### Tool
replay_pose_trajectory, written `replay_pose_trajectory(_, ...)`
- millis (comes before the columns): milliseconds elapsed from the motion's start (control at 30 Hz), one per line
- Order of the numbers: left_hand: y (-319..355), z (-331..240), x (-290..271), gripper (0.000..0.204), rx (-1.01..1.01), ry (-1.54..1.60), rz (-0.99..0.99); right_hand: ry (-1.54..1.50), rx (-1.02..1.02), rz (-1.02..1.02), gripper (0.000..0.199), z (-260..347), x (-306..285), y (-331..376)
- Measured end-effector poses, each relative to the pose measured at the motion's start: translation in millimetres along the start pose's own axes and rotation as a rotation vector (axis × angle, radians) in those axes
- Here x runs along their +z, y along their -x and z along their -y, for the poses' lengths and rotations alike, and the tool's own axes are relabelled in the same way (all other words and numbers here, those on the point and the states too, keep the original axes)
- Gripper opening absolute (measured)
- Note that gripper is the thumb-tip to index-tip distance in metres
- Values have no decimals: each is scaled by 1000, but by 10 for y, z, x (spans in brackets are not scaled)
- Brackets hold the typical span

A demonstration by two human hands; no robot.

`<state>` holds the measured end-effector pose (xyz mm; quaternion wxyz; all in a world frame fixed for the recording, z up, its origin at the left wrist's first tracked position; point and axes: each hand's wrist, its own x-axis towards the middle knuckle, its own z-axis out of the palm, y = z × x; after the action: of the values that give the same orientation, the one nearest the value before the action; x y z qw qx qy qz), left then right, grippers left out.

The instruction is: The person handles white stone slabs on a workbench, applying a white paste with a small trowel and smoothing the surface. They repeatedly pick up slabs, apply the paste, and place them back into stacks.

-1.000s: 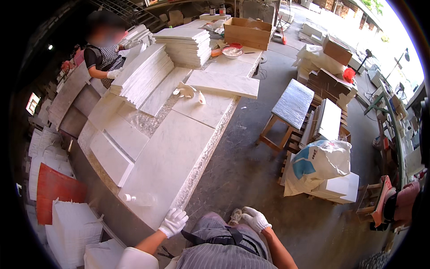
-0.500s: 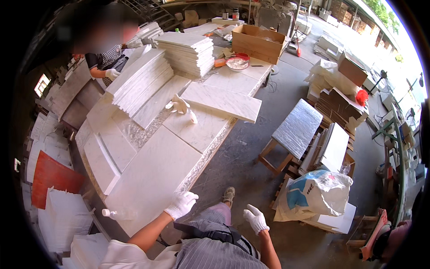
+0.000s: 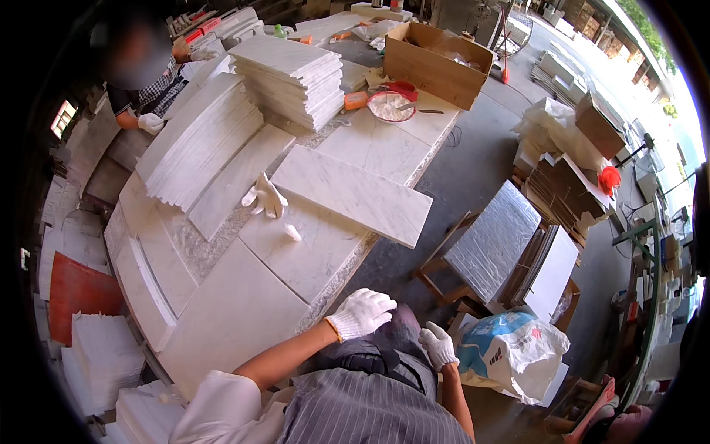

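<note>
My left hand, in a white knitted glove, hangs in the air in front of my body, past the near table edge. Its fingers are loosely bent and hold nothing. My right hand, gloved too, is lower and to the right, near a white and blue sack; I see nothing in its loosely curled fingers. Ahead of my left hand a white veined stone slab lies across others and sticks out past the table edge. Loose white gloves lie beside it, with a small white piece nearby.
Stacks of slabs stand on the table, with a red bowl of white paste and a cardboard box behind. A co-worker's gloved hand is at the far left. To the right stands a film-covered wooden stool.
My left hand has moved right and up, off the table's near corner. The view has shifted forward, and the table and stool appear nearer. My right hand's fingers are more curled.
</note>
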<state>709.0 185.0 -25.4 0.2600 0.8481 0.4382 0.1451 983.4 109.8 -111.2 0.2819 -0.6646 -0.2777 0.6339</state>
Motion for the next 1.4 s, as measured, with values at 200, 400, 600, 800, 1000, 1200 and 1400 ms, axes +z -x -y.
replay_pose_trajectory(200, -548, 192, -129, 39, -37, -15, -113, 348, -155, 170, 48, 402, -53, -1030)
replay_pose_trajectory(400, -1559, 588, -208, 57, -354, -212, -344, 423, -168, 272, 51, 1331, -203, -1891)
replay_pose_trajectory(600, -2317, 598, 175, 69, -219, -279, -145, 527, -59, 313, 52, 2248, -457, -2463)
replay_pose_trajectory(800, -2250, 894, -113, 73, -296, -282, -31, 422, -8, 343, 53, 2225, -593, -2988)
replay_pose_trajectory(1000, -1675, 2285, -885, 67, -898, -529, -343, 165, 185, 409, 54, 2381, -279, -2818)
replay_pose_trajectory(1200, -1818, 1868, -578, 69, -680, -497, -174, -373, 111, 671, 25, 2445, 6, -2726)
replay_pose_trajectory(1400, -2094, 1297, -204, 59, -282, -267, -178, 249, -246, 350, 84, 2457, 276, -2671)
